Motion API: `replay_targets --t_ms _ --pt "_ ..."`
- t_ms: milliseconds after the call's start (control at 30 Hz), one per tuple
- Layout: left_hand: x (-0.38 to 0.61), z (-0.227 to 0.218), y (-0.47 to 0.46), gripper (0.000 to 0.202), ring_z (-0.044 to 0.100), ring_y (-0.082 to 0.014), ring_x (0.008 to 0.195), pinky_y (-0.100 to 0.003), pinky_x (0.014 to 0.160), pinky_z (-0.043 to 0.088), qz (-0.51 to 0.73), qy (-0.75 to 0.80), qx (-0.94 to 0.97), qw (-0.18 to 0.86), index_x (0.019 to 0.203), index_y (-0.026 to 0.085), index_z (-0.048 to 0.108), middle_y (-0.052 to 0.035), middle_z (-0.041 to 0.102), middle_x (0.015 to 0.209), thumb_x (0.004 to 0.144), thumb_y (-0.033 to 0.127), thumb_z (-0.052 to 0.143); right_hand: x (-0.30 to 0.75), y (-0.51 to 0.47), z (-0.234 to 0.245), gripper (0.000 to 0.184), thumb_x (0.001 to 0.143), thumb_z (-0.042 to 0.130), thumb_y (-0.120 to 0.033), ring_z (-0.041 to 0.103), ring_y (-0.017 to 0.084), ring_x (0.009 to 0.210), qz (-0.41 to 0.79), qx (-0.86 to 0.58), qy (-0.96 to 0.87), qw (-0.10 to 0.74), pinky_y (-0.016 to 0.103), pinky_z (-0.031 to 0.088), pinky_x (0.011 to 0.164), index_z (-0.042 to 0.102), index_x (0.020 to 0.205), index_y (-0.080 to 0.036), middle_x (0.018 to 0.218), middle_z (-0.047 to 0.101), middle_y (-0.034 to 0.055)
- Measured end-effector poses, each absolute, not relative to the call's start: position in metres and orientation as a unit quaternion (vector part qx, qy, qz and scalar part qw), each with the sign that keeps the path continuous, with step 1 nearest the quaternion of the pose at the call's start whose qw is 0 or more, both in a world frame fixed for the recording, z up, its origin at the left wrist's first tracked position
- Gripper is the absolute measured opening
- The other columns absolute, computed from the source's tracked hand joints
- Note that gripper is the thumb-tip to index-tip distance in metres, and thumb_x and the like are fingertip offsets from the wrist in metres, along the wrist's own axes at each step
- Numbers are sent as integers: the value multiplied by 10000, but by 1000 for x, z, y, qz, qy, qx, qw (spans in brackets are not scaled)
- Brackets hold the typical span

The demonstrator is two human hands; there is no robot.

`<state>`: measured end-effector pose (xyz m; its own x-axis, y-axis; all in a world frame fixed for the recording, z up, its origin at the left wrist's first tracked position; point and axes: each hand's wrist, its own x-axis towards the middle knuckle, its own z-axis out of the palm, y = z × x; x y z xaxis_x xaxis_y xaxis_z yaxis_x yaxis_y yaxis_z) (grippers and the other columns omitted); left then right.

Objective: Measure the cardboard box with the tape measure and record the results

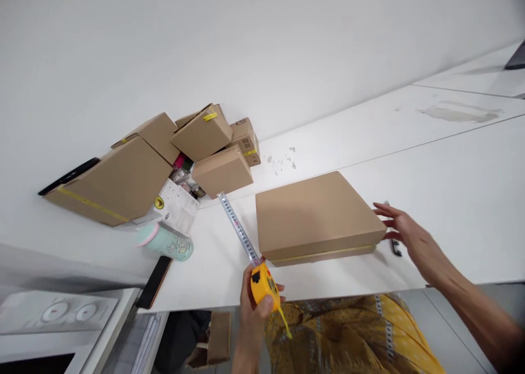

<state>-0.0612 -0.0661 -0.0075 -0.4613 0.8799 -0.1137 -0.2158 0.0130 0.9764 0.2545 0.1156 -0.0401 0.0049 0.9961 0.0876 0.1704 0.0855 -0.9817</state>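
Note:
A brown cardboard box (pixel 311 215) lies flat on the white table (pixel 213 286), with a yellow tape line along its near side. My left hand (pixel 254 303) is closed around a yellow tape measure (pixel 264 289), just off the box's near left corner. Its metal blade (pixel 240 232) is pulled out and runs away from me, beside the box's left side. At the box's right end is my right hand (pixel 410 234), fingers stretched and apart; whether the fingertips touch the cardboard I cannot tell. A small dark object (pixel 396 247) lies under that hand, partly hidden.
Several cardboard boxes (pixel 223 171) are stacked against the wall at the back left. Near them stand a mint green bottle (pixel 168 243) with a pink rim and a white package (pixel 178 207). A black flat object (pixel 155 281) lies by the table's left edge.

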Motion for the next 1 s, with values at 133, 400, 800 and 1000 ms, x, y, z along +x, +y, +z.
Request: replay_targets --t_ms 133,400,800,1000 --pt "-69 7 -42 811 741 -246 826 -366 669 638 645 524 355 429 1313 282 595 -131 631 1349 631 579 917 235 120 -6 566 913 579 -682 661 317 1087 357 -462 -648 489 485 610 856 627 1381 -367 1436 608 96" --pt "-73 67 1 793 722 -203 803 -326 644 637 663 478 422 391 1323 265 575 -164 510 1529 665 570 896 204 194 64 421 884 594 -658 670 323 912 270 -561 -654 429 493 577 737 708 1013 -274 1030 732 103" --pt "29 -3 -37 899 711 -155 663 -235 548 578 464 414 317 716 1103 207 627 -54 630 1085 320 358 1043 209 191 58 264 970 512 -507 665 299 854 210 -490 -722 442 495 544 749 638 1089 -307 1042 731 75" --pt "45 -11 -41 911 700 -145 689 -255 612 585 482 432 302 700 1106 200 608 -29 606 1027 337 450 1028 207 184 59 344 1029 385 -310 629 306 1007 76 -396 -807 431 486 507 866 639 1259 -281 1111 709 103"
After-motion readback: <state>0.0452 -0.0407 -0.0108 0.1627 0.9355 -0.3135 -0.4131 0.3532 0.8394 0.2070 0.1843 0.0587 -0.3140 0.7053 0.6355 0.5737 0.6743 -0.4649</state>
